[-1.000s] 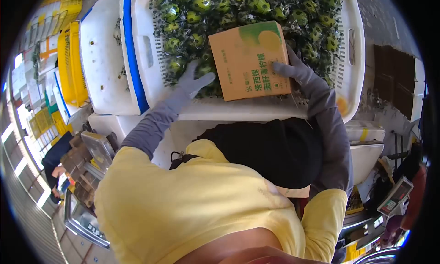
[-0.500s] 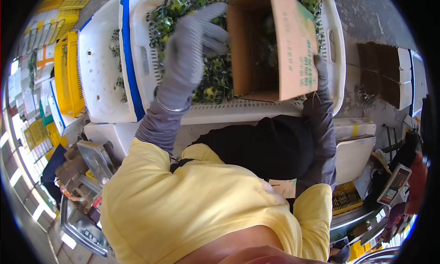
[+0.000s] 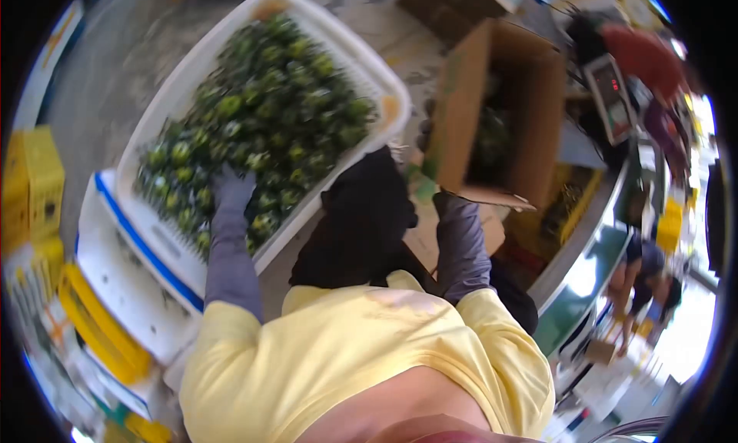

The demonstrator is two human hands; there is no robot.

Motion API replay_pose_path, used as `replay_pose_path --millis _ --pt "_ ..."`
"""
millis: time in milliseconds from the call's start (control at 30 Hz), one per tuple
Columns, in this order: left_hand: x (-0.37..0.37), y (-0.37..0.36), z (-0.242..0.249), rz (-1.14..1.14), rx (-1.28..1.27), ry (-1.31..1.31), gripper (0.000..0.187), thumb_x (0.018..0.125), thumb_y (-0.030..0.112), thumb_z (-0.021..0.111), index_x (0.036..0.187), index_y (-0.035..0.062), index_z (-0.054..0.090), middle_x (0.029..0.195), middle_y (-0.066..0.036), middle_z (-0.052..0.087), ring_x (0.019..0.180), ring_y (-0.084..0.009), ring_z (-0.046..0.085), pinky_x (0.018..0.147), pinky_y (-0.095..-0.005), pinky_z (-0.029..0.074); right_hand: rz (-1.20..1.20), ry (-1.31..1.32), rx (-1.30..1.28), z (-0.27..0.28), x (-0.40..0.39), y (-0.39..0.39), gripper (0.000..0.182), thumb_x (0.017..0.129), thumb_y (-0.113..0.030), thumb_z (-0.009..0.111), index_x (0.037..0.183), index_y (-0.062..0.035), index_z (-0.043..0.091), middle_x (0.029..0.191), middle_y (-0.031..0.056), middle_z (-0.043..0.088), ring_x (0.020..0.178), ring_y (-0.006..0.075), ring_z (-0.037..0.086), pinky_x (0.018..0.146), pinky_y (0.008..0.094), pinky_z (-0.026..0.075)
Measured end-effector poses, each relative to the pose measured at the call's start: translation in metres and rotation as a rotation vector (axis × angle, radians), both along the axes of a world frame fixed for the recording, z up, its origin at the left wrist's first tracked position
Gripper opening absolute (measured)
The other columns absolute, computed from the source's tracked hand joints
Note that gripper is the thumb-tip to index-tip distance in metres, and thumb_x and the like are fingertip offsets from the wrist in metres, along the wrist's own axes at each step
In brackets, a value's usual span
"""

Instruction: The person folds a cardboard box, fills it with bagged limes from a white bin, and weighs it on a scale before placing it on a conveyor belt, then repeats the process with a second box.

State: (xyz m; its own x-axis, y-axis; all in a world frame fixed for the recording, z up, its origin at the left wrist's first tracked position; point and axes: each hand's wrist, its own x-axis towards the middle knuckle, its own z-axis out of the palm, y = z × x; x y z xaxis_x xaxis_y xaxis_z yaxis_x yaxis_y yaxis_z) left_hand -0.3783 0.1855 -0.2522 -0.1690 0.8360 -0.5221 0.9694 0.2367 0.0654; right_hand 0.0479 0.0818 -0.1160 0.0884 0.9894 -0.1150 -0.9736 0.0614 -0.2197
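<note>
Head | box (image 3: 461,112) — against right hand (image 3: 451,203), grip hidden | left hand (image 3: 233,189) — at green fruit (image 3: 280,101), closure unclear

White crate (image 3: 346,55) sitting askew, showing orange-brown stain on right-hand corner. Small green fruits (image 3: 269,97) filling crate in dense layer, gleaming between dark gaps (blur hiding wrapping detail). Brown cardboard box (image 3: 461,120) tilting just right of crate, near stained corner, its open mouth facing camera, green print showing on crate-facing side, dim greenish contents lying within (too dark for counting).
</note>
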Motion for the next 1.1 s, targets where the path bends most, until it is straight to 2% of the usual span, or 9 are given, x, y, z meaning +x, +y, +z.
replay_pose_path --millis 100,200,300,467,700,767,833,967,1100 --pt "0.008 -0.044 0.023 -0.339 0.041 0.105 0.081 0.084 0.054 0.055 0.149 0.0168 0.026 0.156 -0.019 0.013 0.141 -0.0425 0.013 0.11 -0.0579 0.021 -0.122 0.026 0.039 -0.005 0.011 -0.04 0.063 0.091 -0.044 0.052 0.136 -0.0023 0.042 0.126 0.0222 0.051 0.102 0.0331 0.061 0.085 0.0455 0.053" --pt "0.009 -0.066 0.048 -0.486 -0.104 0.007 0.066 0.089 0.048 0.053 0.143 0.0135 0.037 0.151 -0.02 0.023 0.134 -0.0441 0.032 0.107 -0.0502 0.032 -0.209 0.044 0.059 -0.008 0.017 -0.075 0.064 0.092 -0.046 0.051 0.138 -0.0025 0.041 0.129 0.0233 0.049 0.103 0.0345 0.06 0.085 0.0469 0.052" --pt "0.018 -0.06 0.081 -0.396 -0.24 -0.17 0.074 0.085 0.053 0.058 0.143 0.0131 0.035 0.147 -0.022 0.029 0.126 -0.0461 0.044 0.102 -0.0484 0.039 -0.258 0.067 0.079 -0.013 0.018 -0.101 0.065 0.092 -0.048 0.049 0.139 -0.0027 0.039 0.131 0.0245 0.048 0.104 0.036 0.06 0.086 0.0483 0.052" --pt "0.04 -0.054 0.045 -0.426 -0.158 -0.048 0.097 0.071 0.053 0.071 0.147 0.0144 0.025 0.146 -0.022 0.03 0.125 -0.046 0.045 0.1 -0.0503 0.041 -0.262 0.084 0.086 -0.017 0.012 -0.136 0.068 0.094 -0.05 0.046 0.141 -0.0029 0.037 0.135 0.0265 0.044 0.105 0.0385 0.059 0.087 0.0506 0.052" --pt "-0.002 -0.044 0.058 -0.264 -0.215 -0.135 0.079 0.078 0.031 0.066 0.147 0.0186 0.028 0.138 -0.023 0.043 0.12 -0.0424 0.051 0.098 -0.0459 0.044 -0.253 -0.004 0.005 0.018 -0.003 -0.187 0.072 0.093 -0.053 0.046 0.144 -0.0035 0.033 0.138 0.0281 0.041 0.108 0.0393 0.058 0.087 0.052 0.052" --pt "-0.009 -0.051 0.077 -0.658 -0.41 -0.074 0.068 0.081 0.032 0.064 0.14 0.0127 0.039 0.133 -0.024 0.049 0.117 -0.0424 0.054 0.095 -0.0448 0.046 -0.258 0.025 0.041 -0.002 0.002 -0.2 0.074 0.093 -0.053 0.047 0.145 -0.0038 0.031 0.138 0.0282 0.041 0.109 0.0397 0.057 0.089 0.0534 0.051" --pt "-0.012 -0.055 0.076 -0.5 -0.5 -0.028 0.058 0.085 0.047 0.058 0.125 0.0049 0.058 0.127 -0.022 0.057 0.112 -0.0399 0.057 0.089 -0.0428 0.048 -0.277 0.064 0.122 -0.022 0.009 -0.205 0.075 0.092 -0.054 0.047 0.146 -0.0039 0.031 0.139 0.0282 0.04 0.11 0.0401 0.057 0.09 0.054 0.051" --pt "-0.012 -0.039 0.09 -0.355 -0.707 -0.084 0.068 0.08 0.058 0.061 0.127 0.0088 0.06 0.122 -0.017 0.06 0.111 -0.0298 0.058 0.089 -0.0427 0.047 -0.45 -0.088 -0.057 -0.056 0.012 -0.212 0.076 0.092 -0.055 0.047 0.146 -0.0045 0.029 0.14 0.0284 0.038 0.111 0.04 0.056 0.093 0.0523 0.051" --pt "-0.019 -0.05 0.121 0.072 -0.787 -0.386 0.07 0.076 0.057 0.068 0.131 0.0153 0.058 0.132 -0.012 0.054 0.107 -0.0294 0.058 0.088 -0.0415 0.047 -0.55 -0.255 -0.195 -0.103 0.03 -0.225 0.07 0.092 -0.053 0.05 0.141 -0.0041 0.036 0.135 0.0218 0.046 0.109 0.0325 0.059 0.09 0.0452 0.053"
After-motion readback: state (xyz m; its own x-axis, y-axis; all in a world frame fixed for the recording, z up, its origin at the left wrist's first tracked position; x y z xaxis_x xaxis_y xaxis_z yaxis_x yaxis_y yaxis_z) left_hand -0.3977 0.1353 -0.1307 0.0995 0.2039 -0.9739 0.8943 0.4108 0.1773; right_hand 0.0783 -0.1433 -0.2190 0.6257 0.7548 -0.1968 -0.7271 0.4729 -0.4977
